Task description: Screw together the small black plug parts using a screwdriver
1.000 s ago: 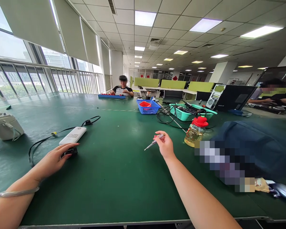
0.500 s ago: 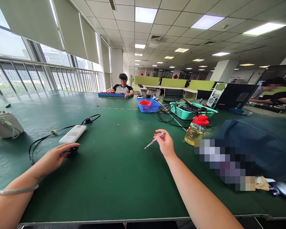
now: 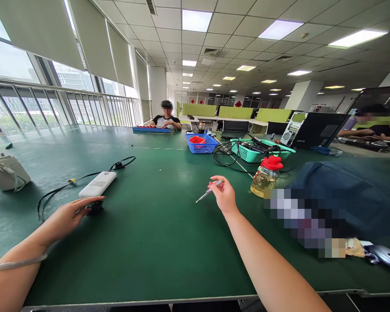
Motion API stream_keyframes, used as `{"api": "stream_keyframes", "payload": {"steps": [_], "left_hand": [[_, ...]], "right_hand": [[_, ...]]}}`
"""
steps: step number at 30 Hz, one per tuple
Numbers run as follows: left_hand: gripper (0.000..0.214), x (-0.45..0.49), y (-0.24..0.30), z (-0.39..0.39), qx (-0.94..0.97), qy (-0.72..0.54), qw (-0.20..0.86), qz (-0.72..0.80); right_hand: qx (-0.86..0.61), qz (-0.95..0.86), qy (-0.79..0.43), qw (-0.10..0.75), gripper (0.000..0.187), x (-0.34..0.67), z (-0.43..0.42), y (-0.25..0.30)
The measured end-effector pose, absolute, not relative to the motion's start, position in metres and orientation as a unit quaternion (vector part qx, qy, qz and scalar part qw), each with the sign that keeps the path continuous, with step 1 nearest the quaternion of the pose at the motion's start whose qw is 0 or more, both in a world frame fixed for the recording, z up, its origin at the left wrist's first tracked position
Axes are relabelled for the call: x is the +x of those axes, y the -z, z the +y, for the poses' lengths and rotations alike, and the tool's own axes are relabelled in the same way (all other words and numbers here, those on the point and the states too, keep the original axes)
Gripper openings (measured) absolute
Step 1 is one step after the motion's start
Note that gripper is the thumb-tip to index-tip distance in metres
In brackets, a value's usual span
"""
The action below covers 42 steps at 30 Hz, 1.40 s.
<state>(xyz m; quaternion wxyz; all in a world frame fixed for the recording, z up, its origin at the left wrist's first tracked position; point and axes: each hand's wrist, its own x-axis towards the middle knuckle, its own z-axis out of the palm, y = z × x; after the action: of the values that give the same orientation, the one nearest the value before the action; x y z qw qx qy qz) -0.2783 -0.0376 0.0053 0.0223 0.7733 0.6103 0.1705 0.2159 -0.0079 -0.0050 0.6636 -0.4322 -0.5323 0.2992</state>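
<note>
My right hand (image 3: 225,196) is raised over the green table (image 3: 156,242), pinching a small clear-handled screwdriver (image 3: 209,191) whose tip points left and down. My left hand (image 3: 68,215) lies low on the table with its fingers stretched forward, the fingertips resting on a small black plug (image 3: 94,207). A white power strip (image 3: 98,183) with a black cable (image 3: 61,188) lies just beyond that hand. A silver bangle circles my left wrist.
A bottle of yellow liquid with a red cap (image 3: 266,177) stands right of my right hand. Behind it are a blue basket (image 3: 201,144), a teal basket (image 3: 258,152) with cables and a computer case (image 3: 312,130). A beige box (image 3: 6,173) sits far left. People sit at the far end and at the right.
Almost nothing has moved. The view has drifted slightly, and my left hand sits a little lower and further left on the table.
</note>
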Motion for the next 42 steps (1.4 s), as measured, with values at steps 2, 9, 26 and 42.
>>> {"api": "stream_keyframes", "payload": {"steps": [2,9,26,42], "left_hand": [[0.060,-0.278,-0.006,-0.038,0.775,-0.166,0.025,0.609],[0.067,-0.272,-0.006,-0.039,0.771,-0.160,-0.006,0.616],[0.060,-0.274,0.001,-0.034,0.788,-0.132,0.020,0.601],[0.062,-0.223,-0.024,-0.043,0.783,-0.136,-0.022,0.606]], "right_hand": [[-0.432,-0.533,-0.297,0.664,0.027,0.215,-0.008,0.004],[-0.433,-0.542,-0.288,0.660,0.025,0.215,-0.009,0.004],[-0.439,-0.546,-0.285,0.654,0.024,0.215,-0.010,0.002],[-0.444,-0.601,-0.241,0.620,0.020,0.212,-0.014,0.000]]}}
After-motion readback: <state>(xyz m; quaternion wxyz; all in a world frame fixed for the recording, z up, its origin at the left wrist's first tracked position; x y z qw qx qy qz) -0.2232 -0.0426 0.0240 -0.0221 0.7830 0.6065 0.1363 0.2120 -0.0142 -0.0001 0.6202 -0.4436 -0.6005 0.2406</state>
